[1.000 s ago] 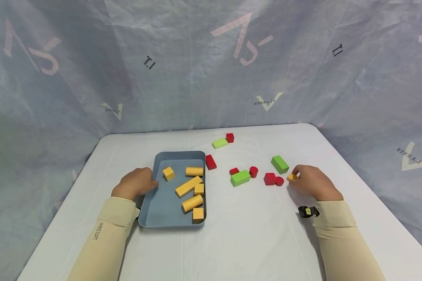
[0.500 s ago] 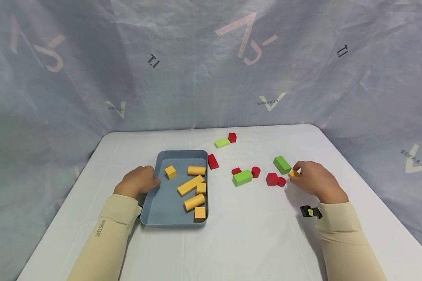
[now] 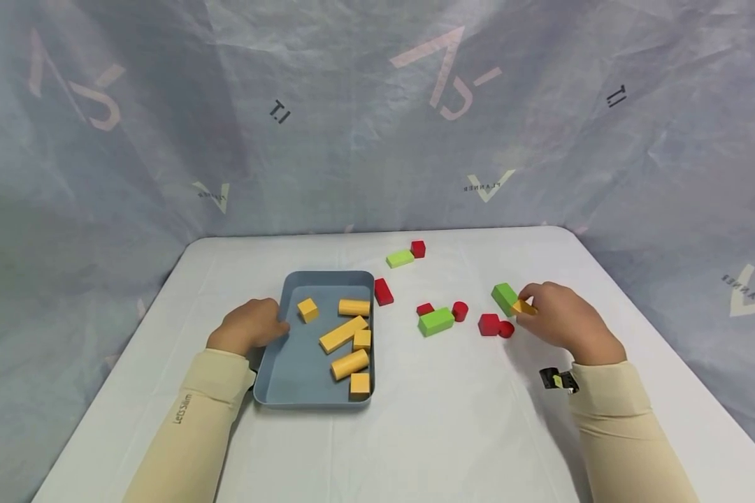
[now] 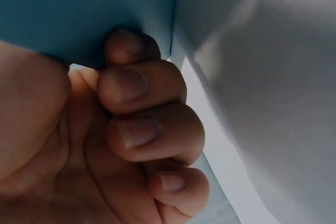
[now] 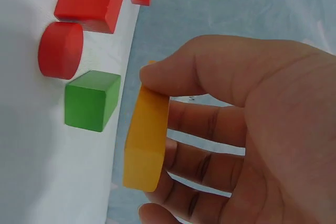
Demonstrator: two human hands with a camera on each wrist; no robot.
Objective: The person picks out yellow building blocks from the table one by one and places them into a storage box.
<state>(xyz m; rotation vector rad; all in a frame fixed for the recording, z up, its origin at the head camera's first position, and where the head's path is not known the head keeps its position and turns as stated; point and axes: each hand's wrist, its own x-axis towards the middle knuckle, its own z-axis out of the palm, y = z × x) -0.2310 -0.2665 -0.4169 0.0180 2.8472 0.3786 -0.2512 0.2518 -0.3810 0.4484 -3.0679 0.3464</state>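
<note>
At the tray's left side, my left hand (image 3: pixel 248 327) grips the wall of a blue-grey tray (image 3: pixel 314 404), thumb over the rim. In the left wrist view its fingers (image 4: pixel 157 129) curl beneath the tray wall (image 4: pixel 79 9). My right hand (image 3: pixel 566 318) pinches a yellow block (image 5: pixel 147 137) between thumb and fingers, raised off the table. Just beyond it lies a green block (image 3: pixel 505 299), with a red cylinder (image 3: pixel 506 329) and a red cube (image 3: pixel 489 324) to the left. Inside the tray are several yellow pieces, among them a cube (image 3: pixel 308 310) and a cylinder (image 3: pixel 349 365).
Mid-table, a green block (image 3: pixel 436 322) lies by a small red block (image 3: pixel 424 309) and a red cylinder (image 3: pixel 459 311). A red block (image 3: pixel 384 292) is beside the tray's right wall. Farther back are a light green block (image 3: pixel 400 258) and a red cube (image 3: pixel 418 249).
My right hand has lifted the yellow block from near the red cylinder, up beside the green block. The left hand stays on the tray; the whole head view has shifted slightly.
</note>
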